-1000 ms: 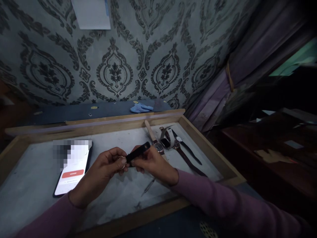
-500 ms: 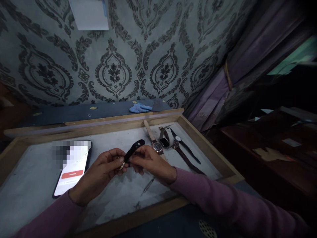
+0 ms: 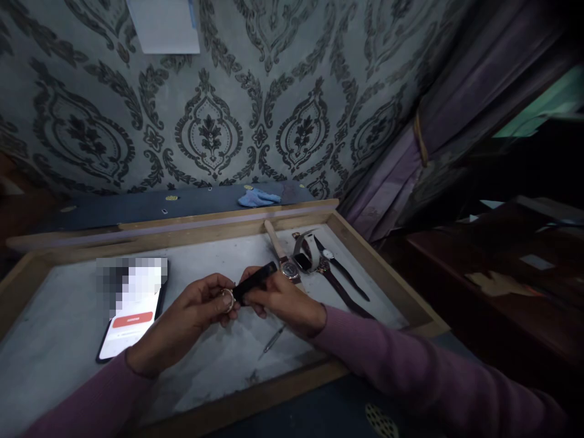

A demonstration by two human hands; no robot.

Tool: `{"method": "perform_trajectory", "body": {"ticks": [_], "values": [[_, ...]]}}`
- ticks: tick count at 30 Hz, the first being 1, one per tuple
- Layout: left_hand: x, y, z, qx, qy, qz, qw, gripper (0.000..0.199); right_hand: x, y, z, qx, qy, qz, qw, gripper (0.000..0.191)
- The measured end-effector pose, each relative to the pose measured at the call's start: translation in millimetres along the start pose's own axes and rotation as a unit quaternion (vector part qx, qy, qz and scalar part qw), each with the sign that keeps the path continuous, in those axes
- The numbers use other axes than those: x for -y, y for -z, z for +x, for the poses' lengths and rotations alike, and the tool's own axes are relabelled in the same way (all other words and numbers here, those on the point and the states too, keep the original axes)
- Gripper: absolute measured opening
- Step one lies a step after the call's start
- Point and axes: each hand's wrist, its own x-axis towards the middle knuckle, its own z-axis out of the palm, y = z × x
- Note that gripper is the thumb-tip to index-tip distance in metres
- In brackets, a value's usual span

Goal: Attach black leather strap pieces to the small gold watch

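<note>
Between my two hands, above the tray, is a wristwatch (image 3: pixel 255 281) with a black strap. My left hand (image 3: pixel 196 307) is closed on its round gold-coloured case, thumb across the face. The fingers of my right hand (image 3: pixel 278 298) close on the black strap, which points up to the right. Part of the strap is hidden behind those fingers. Just beyond my right hand lies a watch with a beige and brown strap (image 3: pixel 289 269). Below that hand, a thin metal tool (image 3: pixel 274 339) rests on the tray's pale bottom.
A wooden-rimmed tray (image 3: pixel 385 277) surrounds the things. To the left lies a lit phone (image 3: pixel 132 322). At the right are a white-strapped smartwatch (image 3: pixel 302 261), a brown-strapped watch (image 3: pixel 342 291) and a black-strapped one (image 3: pixel 347 274). Behind the rim lies a blue cloth (image 3: pixel 258 198).
The black strap has swung down to the right and its end now lies over my right fingers. The watch case has turned, showing more of its round face. Other things stay put.
</note>
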Motion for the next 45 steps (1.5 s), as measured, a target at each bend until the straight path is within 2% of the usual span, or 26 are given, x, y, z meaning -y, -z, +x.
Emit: {"method": "perform_trajectory", "body": {"ticks": [3,5,9,11,14,18,26,30,34,40,45], "values": [[0.4,4.5,0.1,0.006,-0.003,0.001,1.000,0.024,2.9,0.9,-2.5,0.011,0.018,0.017,1.000,0.016],[-0.6,9.4,0.2,-0.018,-0.009,0.000,1.000,0.024,5.8,2.5,-5.2,0.009,0.035,0.037,0.999,0.022],[-7.0,13.8,-1.2,-0.069,-0.008,-0.039,0.997,0.023,5.8,6.7,-6.7,-0.035,0.064,0.053,0.996,0.029],[-10.5,11.0,-2.2,-0.049,-0.015,-0.064,0.997,0.023,2.7,7.1,-5.1,-0.034,0.048,0.036,0.998,0.031],[-12.2,6.4,-2.9,-0.016,-0.016,-0.067,0.998,0.022,-0.7,5.1,-3.4,0.005,0.024,0.018,1.000,0.034],[-9.8,6.6,-2.1,-0.019,-0.005,-0.054,0.998,0.022,1.3,2.1,-4.8,0.036,0.012,0.002,0.999,0.030],[-9.7,3.5,-1.2,-0.018,0.013,-0.054,0.998,0.026,8.3,1.3,-6.4,0.025,0.022,-0.027,0.999,0.016],[-8.0,4.1,-0.1,-0.015,0.019,-0.039,0.999,0.026,10.0,1.4,-5.7,0.015,0.025,-0.057,0.998,0.022],[-4.6,4.7,1.9,-0.021,0.012,-0.032,0.999,0.025,8.7,1.8,-4.4,0.005,0.012,-0.091,0.996,0.025],[0.9,5.9,4.1,-0.014,0.009,-0.017,1.000,0.025,9.5,1.1,-4.2,0.028,0.001,-0.118,0.993,0.006],[3.5,4.6,4.2,-0.001,-0.023,0.013,1.000,0.025,8.1,2.2,-3.0,0.043,0.011,-0.136,0.990,0.013]]}}
